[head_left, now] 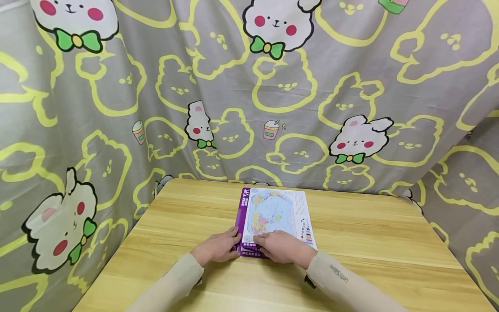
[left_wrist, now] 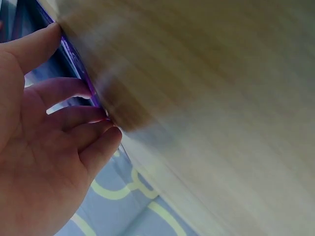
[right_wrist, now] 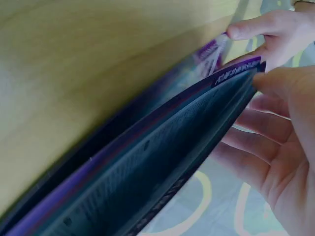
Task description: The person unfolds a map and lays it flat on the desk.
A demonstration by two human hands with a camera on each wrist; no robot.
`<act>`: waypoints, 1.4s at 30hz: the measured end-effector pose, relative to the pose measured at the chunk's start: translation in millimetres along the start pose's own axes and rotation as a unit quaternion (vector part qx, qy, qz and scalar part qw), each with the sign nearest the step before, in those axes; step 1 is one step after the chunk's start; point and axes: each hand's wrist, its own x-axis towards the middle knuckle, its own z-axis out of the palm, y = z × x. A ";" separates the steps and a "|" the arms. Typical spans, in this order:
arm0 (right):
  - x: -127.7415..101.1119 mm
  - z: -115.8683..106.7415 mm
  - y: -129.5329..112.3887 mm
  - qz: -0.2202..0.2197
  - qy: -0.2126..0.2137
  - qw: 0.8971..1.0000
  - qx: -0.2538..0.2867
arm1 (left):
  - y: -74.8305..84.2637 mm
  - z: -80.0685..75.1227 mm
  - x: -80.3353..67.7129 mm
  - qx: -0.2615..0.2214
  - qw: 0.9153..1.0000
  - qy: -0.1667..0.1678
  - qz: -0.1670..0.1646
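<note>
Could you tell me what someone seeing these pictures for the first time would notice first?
Probably the curtain behind the table, grey with yellow outlines and white bunnies in green bows. Next, the purple-edged map board lying mid-table, the one bright thing on the pale wood. At its near edge, the left hand touches the left corner, and the right hand rests on the board; the right wrist view shows that edge lifted slightly.
</note>
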 end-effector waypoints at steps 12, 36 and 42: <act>-19.7 -29.6 -0.9 -0.026 0.059 0.991 -0.120 | 5.8 -2.3 3.2 0.018 1.000 -0.003 -0.007; -67.3 -71.1 21.4 -0.012 0.128 0.986 -0.110 | 19.1 -1.2 4.0 0.044 0.997 0.006 -0.055; -77.4 -76.3 24.7 -0.005 0.155 0.983 -0.097 | 16.5 -1.0 1.1 0.032 0.998 0.004 -0.062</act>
